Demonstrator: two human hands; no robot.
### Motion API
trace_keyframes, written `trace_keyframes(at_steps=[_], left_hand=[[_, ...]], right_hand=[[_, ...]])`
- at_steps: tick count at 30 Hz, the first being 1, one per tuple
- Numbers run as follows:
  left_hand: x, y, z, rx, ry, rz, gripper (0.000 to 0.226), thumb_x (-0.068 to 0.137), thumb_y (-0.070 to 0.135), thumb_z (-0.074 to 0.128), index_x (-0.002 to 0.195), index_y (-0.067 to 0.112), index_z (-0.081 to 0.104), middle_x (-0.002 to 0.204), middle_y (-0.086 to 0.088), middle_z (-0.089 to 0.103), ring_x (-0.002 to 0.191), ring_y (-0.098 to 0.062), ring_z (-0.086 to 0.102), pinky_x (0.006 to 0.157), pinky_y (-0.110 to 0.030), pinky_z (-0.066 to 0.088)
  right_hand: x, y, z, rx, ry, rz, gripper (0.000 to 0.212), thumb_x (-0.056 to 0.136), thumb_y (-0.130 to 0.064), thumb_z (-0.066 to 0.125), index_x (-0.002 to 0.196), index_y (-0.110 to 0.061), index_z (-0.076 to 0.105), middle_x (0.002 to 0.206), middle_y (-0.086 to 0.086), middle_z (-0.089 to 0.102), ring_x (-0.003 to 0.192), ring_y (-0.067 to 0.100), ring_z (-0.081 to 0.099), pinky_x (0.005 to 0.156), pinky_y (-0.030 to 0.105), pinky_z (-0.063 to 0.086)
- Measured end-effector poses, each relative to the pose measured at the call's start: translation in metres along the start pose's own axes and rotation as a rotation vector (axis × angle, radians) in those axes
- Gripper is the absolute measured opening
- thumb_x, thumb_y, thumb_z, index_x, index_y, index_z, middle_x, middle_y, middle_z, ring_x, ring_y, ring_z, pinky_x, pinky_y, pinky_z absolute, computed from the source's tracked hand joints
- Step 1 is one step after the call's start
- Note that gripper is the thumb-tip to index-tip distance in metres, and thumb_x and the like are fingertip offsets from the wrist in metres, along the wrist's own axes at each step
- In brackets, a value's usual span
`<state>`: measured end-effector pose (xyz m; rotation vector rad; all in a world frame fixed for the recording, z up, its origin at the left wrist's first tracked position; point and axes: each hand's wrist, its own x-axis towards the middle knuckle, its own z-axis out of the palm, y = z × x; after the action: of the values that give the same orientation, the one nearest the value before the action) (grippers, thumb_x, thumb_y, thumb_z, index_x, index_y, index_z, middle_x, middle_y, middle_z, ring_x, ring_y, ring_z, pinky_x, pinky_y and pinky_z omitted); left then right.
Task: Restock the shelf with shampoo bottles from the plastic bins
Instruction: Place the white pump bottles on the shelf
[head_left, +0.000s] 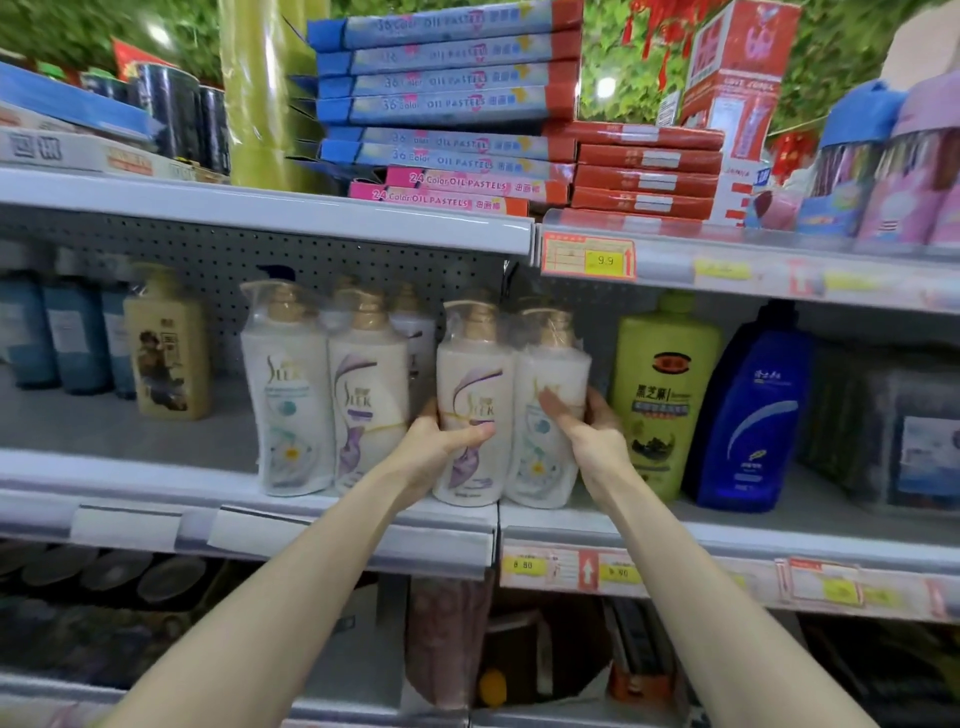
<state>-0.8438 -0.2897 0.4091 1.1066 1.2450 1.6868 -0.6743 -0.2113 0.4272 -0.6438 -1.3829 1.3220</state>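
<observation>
A shrink-wrapped twin pack of white shampoo bottles (511, 364) with gold pumps stands at the front of the middle shelf (363, 512). My left hand (441, 444) grips its left bottle, thumb across the label. My right hand (592, 434) grips the right bottle from its right side, thumb on the front. A second identical twin pack (324, 395) stands just to the left, touching or nearly touching it. No plastic bin is visible.
A green bottle (662, 389) and a blue bottle (750, 415) stand close on the right. A beige bottle (169, 348) and teal bottles (62, 338) stand far left, with bare shelf between. Oil pastel boxes (447, 104) fill the shelf above.
</observation>
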Motion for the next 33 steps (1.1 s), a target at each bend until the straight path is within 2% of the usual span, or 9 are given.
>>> trace_keyframes(at_steps=[5, 8, 12, 15, 17, 19, 21, 28, 33], left_hand=[[-0.004, -0.004, 0.0, 0.015, -0.023, 0.006, 0.073, 0.061, 0.027, 0.088, 0.117, -0.005, 0.054, 0.08, 0.004, 0.07, 0.073, -0.01, 0.063, 0.069, -0.022, 0.05], [-0.01, -0.002, 0.0, 0.01, -0.038, 0.004, 0.089, 0.059, 0.033, 0.089, 0.13, 0.002, 0.046, 0.112, 0.002, 0.067, 0.103, -0.01, 0.062, 0.089, -0.023, 0.046], [-0.019, -0.01, 0.003, 0.023, -0.028, 0.002, 0.105, 0.06, 0.044, 0.083, 0.142, 0.007, 0.03, 0.131, 0.002, 0.055, 0.122, -0.012, 0.05, 0.101, -0.027, 0.038], [-0.022, -0.013, 0.006, 0.033, 0.033, 0.065, 0.092, 0.073, 0.045, 0.073, 0.145, 0.008, 0.029, 0.133, 0.004, 0.052, 0.126, -0.012, 0.047, 0.103, -0.026, 0.036], [-0.02, -0.014, 0.008, 0.036, 0.056, 0.068, 0.077, 0.083, 0.041, 0.067, 0.142, 0.005, 0.033, 0.127, -0.003, 0.058, 0.119, -0.016, 0.055, 0.099, -0.027, 0.044], [-0.021, -0.013, 0.009, 0.01, 0.05, 0.069, 0.057, 0.091, 0.03, 0.061, 0.135, 0.002, 0.038, 0.107, -0.003, 0.064, 0.092, -0.01, 0.063, 0.073, -0.019, 0.054], [-0.019, -0.015, 0.009, 0.012, 0.049, 0.057, 0.043, 0.094, 0.025, 0.057, 0.128, 0.005, 0.041, 0.093, 0.002, 0.061, 0.074, -0.003, 0.057, 0.056, -0.012, 0.048], [-0.014, -0.015, 0.004, 0.009, 0.011, 0.027, 0.04, 0.095, 0.025, 0.056, 0.128, 0.005, 0.044, 0.084, 0.004, 0.061, 0.07, -0.004, 0.055, 0.059, -0.011, 0.049], [-0.01, -0.014, 0.0, 0.014, -0.035, -0.011, 0.049, 0.093, 0.027, 0.059, 0.13, -0.002, 0.044, 0.07, 0.01, 0.061, 0.056, 0.002, 0.054, 0.056, -0.013, 0.046]], right_hand=[[-0.003, 0.001, -0.002, -0.073, -0.009, -0.011, 0.055, 0.081, -0.034, 0.073, 0.13, -0.019, 0.051, 0.115, 0.002, 0.067, 0.1, 0.016, 0.066, 0.086, 0.031, 0.054], [-0.009, 0.004, -0.003, -0.104, -0.019, -0.015, 0.061, 0.083, -0.037, 0.071, 0.135, -0.018, 0.047, 0.12, 0.001, 0.065, 0.106, 0.016, 0.064, 0.093, 0.033, 0.052], [-0.017, 0.013, -0.008, -0.123, -0.052, -0.004, 0.064, 0.086, -0.04, 0.067, 0.141, -0.019, 0.041, 0.125, 0.0, 0.062, 0.11, 0.015, 0.062, 0.097, 0.035, 0.05], [-0.017, 0.017, -0.008, -0.134, -0.069, 0.01, 0.071, 0.084, -0.043, 0.067, 0.144, -0.021, 0.037, 0.128, 0.0, 0.061, 0.114, 0.017, 0.061, 0.102, 0.041, 0.048], [-0.017, 0.02, -0.007, -0.135, -0.065, 0.014, 0.071, 0.084, -0.043, 0.067, 0.144, -0.021, 0.036, 0.128, 0.0, 0.061, 0.115, 0.018, 0.06, 0.103, 0.044, 0.047], [-0.017, 0.022, -0.006, -0.136, -0.051, 0.017, 0.07, 0.085, -0.042, 0.066, 0.144, -0.021, 0.035, 0.129, 0.001, 0.061, 0.116, 0.018, 0.06, 0.103, 0.045, 0.047], [-0.017, 0.022, -0.005, -0.139, -0.043, 0.011, 0.068, 0.087, -0.039, 0.065, 0.144, -0.02, 0.034, 0.129, 0.002, 0.061, 0.116, 0.018, 0.06, 0.103, 0.044, 0.047], [-0.018, 0.023, -0.006, -0.153, -0.043, 0.01, 0.065, 0.089, -0.033, 0.064, 0.144, -0.018, 0.033, 0.128, 0.002, 0.061, 0.115, 0.019, 0.06, 0.101, 0.042, 0.049], [-0.019, 0.024, -0.006, -0.156, -0.045, 0.011, 0.064, 0.09, -0.03, 0.064, 0.144, -0.018, 0.033, 0.127, 0.003, 0.061, 0.115, 0.019, 0.06, 0.101, 0.042, 0.048]])
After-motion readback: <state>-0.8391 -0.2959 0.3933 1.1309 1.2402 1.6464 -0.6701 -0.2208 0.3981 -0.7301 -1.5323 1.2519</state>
